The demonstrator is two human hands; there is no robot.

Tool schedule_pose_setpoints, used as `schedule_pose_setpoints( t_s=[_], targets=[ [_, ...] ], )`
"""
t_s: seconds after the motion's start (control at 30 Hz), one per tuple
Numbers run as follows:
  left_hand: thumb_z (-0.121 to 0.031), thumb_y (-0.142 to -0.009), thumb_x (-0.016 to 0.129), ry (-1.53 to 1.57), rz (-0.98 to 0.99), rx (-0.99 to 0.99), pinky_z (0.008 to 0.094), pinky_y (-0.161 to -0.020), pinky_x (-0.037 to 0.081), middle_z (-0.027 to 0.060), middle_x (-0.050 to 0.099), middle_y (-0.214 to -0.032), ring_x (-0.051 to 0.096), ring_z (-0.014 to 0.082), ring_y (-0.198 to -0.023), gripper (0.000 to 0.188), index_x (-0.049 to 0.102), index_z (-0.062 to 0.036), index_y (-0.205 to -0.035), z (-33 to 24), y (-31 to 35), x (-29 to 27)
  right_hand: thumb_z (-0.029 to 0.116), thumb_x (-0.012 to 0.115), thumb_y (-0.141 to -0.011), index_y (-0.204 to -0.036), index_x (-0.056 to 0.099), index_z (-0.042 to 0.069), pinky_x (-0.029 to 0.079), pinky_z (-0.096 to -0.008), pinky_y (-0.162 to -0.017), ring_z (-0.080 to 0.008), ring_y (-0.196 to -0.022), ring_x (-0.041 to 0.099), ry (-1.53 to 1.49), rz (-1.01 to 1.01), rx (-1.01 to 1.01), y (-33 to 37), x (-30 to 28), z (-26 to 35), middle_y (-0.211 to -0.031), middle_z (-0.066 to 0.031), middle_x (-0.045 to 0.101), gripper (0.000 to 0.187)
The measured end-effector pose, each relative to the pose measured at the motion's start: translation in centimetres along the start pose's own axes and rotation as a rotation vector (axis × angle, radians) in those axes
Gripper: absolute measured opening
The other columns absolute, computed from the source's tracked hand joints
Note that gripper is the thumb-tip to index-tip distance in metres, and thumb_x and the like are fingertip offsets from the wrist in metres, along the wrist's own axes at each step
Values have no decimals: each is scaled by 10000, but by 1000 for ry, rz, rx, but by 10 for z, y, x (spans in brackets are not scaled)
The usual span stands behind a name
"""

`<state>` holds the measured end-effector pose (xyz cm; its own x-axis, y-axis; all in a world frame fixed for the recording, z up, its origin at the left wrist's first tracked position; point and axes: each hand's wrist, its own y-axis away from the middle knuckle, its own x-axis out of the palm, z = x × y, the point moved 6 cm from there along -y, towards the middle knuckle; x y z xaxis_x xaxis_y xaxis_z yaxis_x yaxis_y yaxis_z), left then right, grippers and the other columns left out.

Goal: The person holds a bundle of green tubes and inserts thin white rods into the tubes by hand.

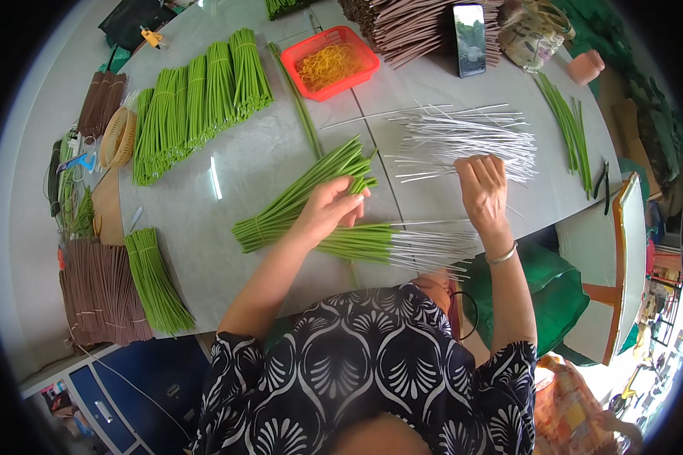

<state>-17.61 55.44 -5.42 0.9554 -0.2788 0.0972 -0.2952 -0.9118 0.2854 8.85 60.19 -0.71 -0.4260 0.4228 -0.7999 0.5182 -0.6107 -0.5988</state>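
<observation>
My left hand (332, 208) is closed round the loose ends of a bundle of green stems (281, 205), which lies slanted on the table and is tied near its lower left end. Just below it lies a second row of green stems (360, 241), with bare white wires (432, 250) sticking out of their right ends. At the near edge of a loose pile of white wires (470, 136), my right hand (482, 189) is closed in a pinch on wire. Its fingertips are partly hidden by the knuckles.
Tied green bundles (197, 98) lie at the far left, beside a red basket (330, 62) of yellow bands. A phone (469, 42) leans against brown stems (425, 26). Loose green stems (569, 133) and pliers (602, 186) lie at right. Another green bundle (158, 280) lies at near left.
</observation>
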Motion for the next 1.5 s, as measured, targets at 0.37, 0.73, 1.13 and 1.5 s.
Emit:
schedule_pose_setpoints(
  t_s=[0.37,0.73,1.13,1.5],
  targets=[
    [-74,-1038,591,102,-13,73,192,-510,402,8,595,-795,490,35,-590,186,655,-21,-1205,21,-4,-18,47,691,-705,-1030,715,47,515,-339,-627,-203,-728,634,-156,-87,-14,29,8,56,-890,-35,686,326],
    [-63,-1021,613,118,11,55,201,-498,387,-2,585,-786,478,37,-585,226,659,-30,-1240,33,0,-14,23,696,-687,-1001,715,57,511,-334,-583,-195,-677,627,-189,-77,29,54,4,64,-864,-30,682,316],
    [-82,-973,704,-188,132,37,223,-534,391,-49,596,-793,482,14,-633,153,736,1,-1098,48,-12,-20,3,722,-656,-896,655,63,480,-343,-506,-210,-604,598,-306,106,-51,65,-4,62,-744,-30,598,256],
    [-78,-967,689,8,314,-183,197,-594,398,-46,681,-932,525,0,-725,206,734,-19,-1160,51,-9,-4,57,716,-689,-884,623,68,428,-365,-489,-224,-557,532,-380,128,-54,73,-6,68,-698,-42,501,217]
  ],
)
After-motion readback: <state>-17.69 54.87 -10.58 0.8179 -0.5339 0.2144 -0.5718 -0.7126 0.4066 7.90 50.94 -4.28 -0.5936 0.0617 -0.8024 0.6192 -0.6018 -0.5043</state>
